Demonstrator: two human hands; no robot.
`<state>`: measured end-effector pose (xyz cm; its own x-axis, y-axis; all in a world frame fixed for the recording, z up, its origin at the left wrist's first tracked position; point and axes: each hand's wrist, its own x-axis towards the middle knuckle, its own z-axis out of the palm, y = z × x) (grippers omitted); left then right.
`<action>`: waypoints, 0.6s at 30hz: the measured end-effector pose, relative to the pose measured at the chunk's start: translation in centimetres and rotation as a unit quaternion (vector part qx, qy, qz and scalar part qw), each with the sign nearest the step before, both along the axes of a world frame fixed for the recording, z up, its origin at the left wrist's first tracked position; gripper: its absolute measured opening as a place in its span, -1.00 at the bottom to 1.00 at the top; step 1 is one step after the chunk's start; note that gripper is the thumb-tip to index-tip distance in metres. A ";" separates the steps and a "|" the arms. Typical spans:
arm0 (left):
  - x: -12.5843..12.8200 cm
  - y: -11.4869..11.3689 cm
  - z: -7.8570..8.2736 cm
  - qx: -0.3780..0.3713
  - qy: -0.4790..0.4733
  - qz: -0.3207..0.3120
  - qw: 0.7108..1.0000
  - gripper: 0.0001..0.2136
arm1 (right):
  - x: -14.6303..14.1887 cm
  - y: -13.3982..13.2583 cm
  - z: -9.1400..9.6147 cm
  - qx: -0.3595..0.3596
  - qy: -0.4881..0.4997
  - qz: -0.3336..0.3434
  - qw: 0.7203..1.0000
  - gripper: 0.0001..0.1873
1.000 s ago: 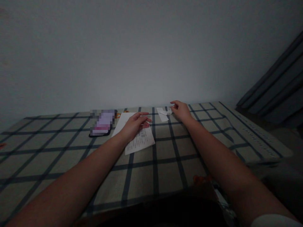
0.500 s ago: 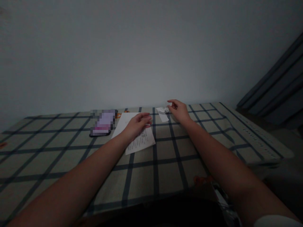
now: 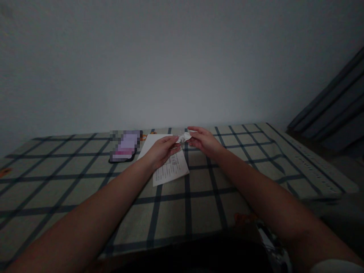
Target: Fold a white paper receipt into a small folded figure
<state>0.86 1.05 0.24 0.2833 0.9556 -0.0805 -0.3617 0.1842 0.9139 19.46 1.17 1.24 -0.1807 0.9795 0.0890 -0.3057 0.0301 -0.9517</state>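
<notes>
Between my two hands is a crumpled piece of white paper (image 3: 185, 137), pinched from both sides. My left hand (image 3: 163, 149) closes its fingertips on the left end, above a printed white sheet (image 3: 170, 171) that lies flat on the cloth. My right hand (image 3: 205, 141) grips the right end with thumb and fingers. Part of the crumpled paper is hidden by the fingers of both hands. The printed sheet is partly covered by my left hand.
A phone (image 3: 126, 146) with a blurred-out screen lies left of the sheet. The checked tablecloth (image 3: 199, 197) covers the table, which meets a plain wall (image 3: 182, 68) at the back. A dark curtain (image 3: 335, 94) hangs at the right.
My right hand has come left and toward me with the white paper, off its spot on the cloth. My left hand's fingers have closed on its other end.
</notes>
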 end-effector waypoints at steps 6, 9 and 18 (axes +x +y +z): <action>0.0 -0.2 0.9 -0.063 -0.082 -0.024 0.994 -0.96 | 0.3 -0.3 0.7 -0.104 0.132 0.070 0.983 -0.75; 0.0 -0.3 1.2 -0.090 -0.112 -0.028 0.989 -0.92 | 0.2 -0.4 0.9 -0.131 0.150 0.081 0.977 -0.71; -0.3 0.1 0.7 -0.093 -0.094 -0.055 0.990 -0.83 | 0.9 0.2 0.6 -0.107 0.111 0.023 0.988 -0.77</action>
<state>0.57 1.12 0.98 0.4112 0.8919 -0.1882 -0.4901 0.3905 0.7793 20.33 1.35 1.82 -0.2245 0.9715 -0.0766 -0.5048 -0.1831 -0.8436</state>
